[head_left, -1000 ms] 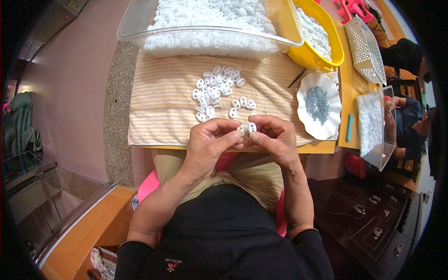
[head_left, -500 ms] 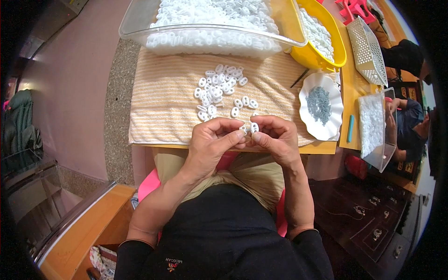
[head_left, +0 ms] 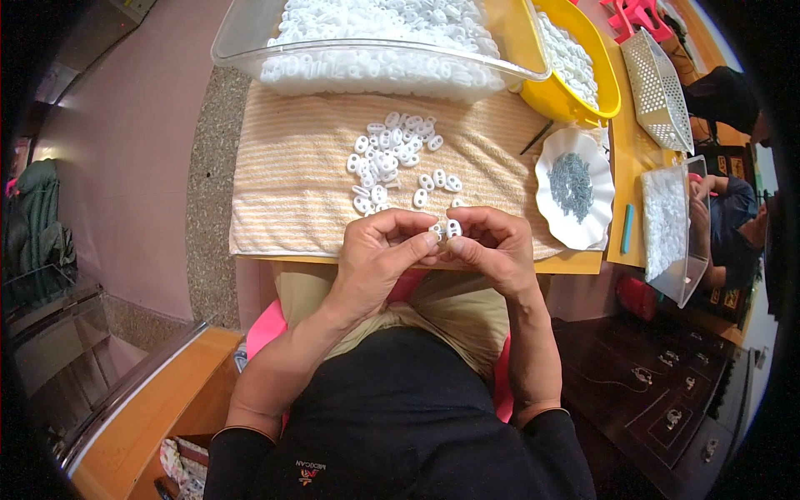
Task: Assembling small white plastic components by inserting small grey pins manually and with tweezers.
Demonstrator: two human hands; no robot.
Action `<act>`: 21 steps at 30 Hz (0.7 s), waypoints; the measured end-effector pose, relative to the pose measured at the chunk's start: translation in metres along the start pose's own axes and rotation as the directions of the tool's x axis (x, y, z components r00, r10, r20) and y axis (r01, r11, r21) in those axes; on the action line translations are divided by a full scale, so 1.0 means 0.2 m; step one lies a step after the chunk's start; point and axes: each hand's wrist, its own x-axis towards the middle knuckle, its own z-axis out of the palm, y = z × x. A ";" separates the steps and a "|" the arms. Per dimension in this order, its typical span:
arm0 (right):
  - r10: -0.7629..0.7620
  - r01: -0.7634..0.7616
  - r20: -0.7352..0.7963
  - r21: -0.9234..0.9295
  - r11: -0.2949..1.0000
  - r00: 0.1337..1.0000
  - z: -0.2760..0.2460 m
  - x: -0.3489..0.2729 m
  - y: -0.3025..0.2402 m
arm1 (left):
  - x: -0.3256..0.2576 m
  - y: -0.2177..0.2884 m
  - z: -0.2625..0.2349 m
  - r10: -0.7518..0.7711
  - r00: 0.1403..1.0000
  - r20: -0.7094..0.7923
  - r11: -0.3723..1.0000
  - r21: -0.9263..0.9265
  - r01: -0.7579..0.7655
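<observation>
Over the near edge of the towel, my left hand [head_left: 387, 254] pinches a small white plastic piece [head_left: 436, 230] between thumb and forefinger. My right hand [head_left: 492, 250] holds another white oval piece with two holes [head_left: 453, 227], close beside the first. Whether the two pieces touch is too small to tell. Just beyond my fingers, a heap of similar white two-hole pieces [head_left: 387, 158] lies on the striped towel [head_left: 283, 167], with several loose ones [head_left: 439, 177] to its right. A white scalloped dish [head_left: 550, 225] at the right holds small grey parts [head_left: 571, 187].
A clear bin [head_left: 375, 48] full of white pieces stands at the back, with a yellow basin [head_left: 612, 92] beside it. A dark thin tool [head_left: 536, 138] lies near the dish. Farther right are a teal stick [head_left: 627, 229], a perforated basket [head_left: 658, 92] and another person's arm [head_left: 700, 217].
The right hand's white piece has turned slightly. Both hands stay in nearly the same place, and the other things have not visibly moved.
</observation>
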 end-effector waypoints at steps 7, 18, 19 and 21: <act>0.006 -0.006 0.016 0.017 1.000 1.000 0.03 0.00 -0.02 | 0.00 -0.01 0.00 0.042 0.999 0.031 0.999 0.016 -0.043; 0.014 -0.014 0.018 0.011 1.000 1.000 0.02 0.00 0.00 | 0.00 -0.02 0.00 0.034 0.999 0.020 0.999 0.014 -0.034; 0.014 -0.014 0.017 0.011 1.000 1.000 0.02 0.00 0.00 | 0.00 -0.02 0.00 0.032 0.999 0.021 0.999 0.019 -0.032; 0.027 -0.029 0.031 0.062 0.998 0.999 0.03 0.00 0.00 | 0.00 -0.01 0.00 0.024 0.999 0.021 1.000 0.019 -0.025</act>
